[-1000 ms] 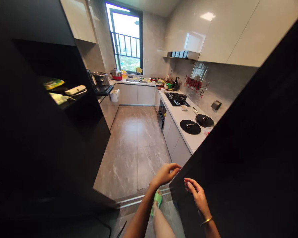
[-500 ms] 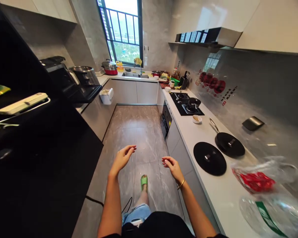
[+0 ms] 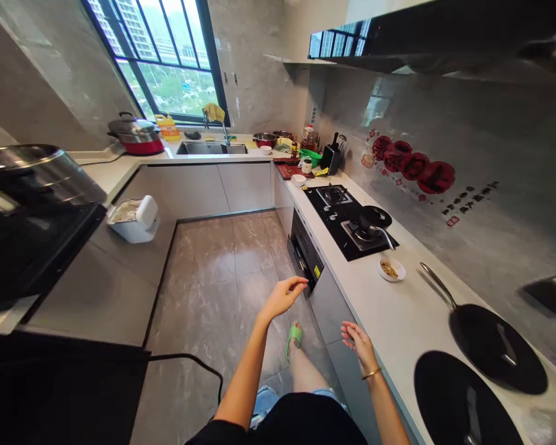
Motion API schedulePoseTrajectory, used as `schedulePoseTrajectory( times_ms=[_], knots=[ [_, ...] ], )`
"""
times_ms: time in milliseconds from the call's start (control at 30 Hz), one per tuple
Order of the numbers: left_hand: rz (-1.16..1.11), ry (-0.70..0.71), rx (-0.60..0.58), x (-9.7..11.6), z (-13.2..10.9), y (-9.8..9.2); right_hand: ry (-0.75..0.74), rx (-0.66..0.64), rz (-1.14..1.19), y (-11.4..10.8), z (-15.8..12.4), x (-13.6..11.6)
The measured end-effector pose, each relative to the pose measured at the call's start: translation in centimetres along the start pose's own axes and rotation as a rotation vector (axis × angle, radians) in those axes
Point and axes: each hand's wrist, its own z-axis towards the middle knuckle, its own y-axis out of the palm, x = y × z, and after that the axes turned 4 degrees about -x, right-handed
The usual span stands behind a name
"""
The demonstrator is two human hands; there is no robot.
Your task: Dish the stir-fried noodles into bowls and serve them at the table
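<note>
Head view: your left hand (image 3: 285, 298) is held out above the tiled floor (image 3: 204, 296), fingers together and softly bent, thumb near the fingertips, grasping nothing. Beyond it sits the black built-in appliance (image 3: 309, 247) under the hob. Your right hand (image 3: 360, 347) is just as empty, its fingers slightly parted and loosely curled, close to the front edge of the white surface (image 3: 375, 309) on your right.

Along that surface, nearest you, lies a round black lid (image 3: 445, 395); just behind it, against the wall side, is a lidded frying pan (image 3: 486, 346) with its long handle pointing toward the hob. Farther on, a white bowl (image 3: 401, 271) of brownish food pieces stands beside the gas hob (image 3: 351, 248), which carries a small black pan (image 3: 374, 216) on its nearer burner. Past the hob you have a red cutting board (image 3: 285, 170) and a knife block (image 3: 330, 161); under the window is the sink (image 3: 192, 149).
</note>
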Motion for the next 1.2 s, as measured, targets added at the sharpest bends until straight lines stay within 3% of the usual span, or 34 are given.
schedulePoseTrajectory(
  times_ms=[100,200,367,500,633,733,800,867,1033,1133,1200],
  knots=[
    [0.007,0.002,-0.015,-2.7,8.4,-2.9,0.016,0.049,0.054,1.9,8.2,-2.6],
    [-0.019,-0.029,0.020,-5.8,16.2,-7.4,0.011,0.041,0.074,6.2,16.6,-7.1],
    [-0.071,-0.112,0.211,-10.7,26.4,-17.5,0.025,-0.117,0.084,17.6,30.1,-16.7],
    [-0.127,-0.170,0.341,-15.1,33.8,-26.0,0.087,-0.219,0.175,28.0,41.6,-22.5],
    [-0.179,-0.159,0.342,-20.2,42.8,-33.7,0.151,-0.151,0.277,37.4,54.1,-26.7],
    [-0.234,-0.162,0.254,-23.9,51.1,-37.8,0.163,-0.056,0.269,42.6,63.0,-29.7],
    [-0.276,-0.194,0.158,-25.9,57.2,-39.1,0.167,-0.002,0.258,44.9,68.0,-31.5],
    [-0.327,-0.262,0.060,-27.5,63.4,-39.3,0.180,0.056,0.247,46.4,72.3,-33.0],
    [-0.391,-0.469,-0.035,-30.4,77.5,-36.8,0.217,0.173,0.220,47.8,79.8,-35.1],
    [-0.403,-0.483,-0.096,-31.7,83.5,-35.2,0.180,0.191,0.198,48.0,82.0,-35.2],
    [-0.393,-0.474,-0.125,-32.2,85.9,-35.1,0.139,0.178,0.175,48.1,82.3,-35.3]
  ],
)
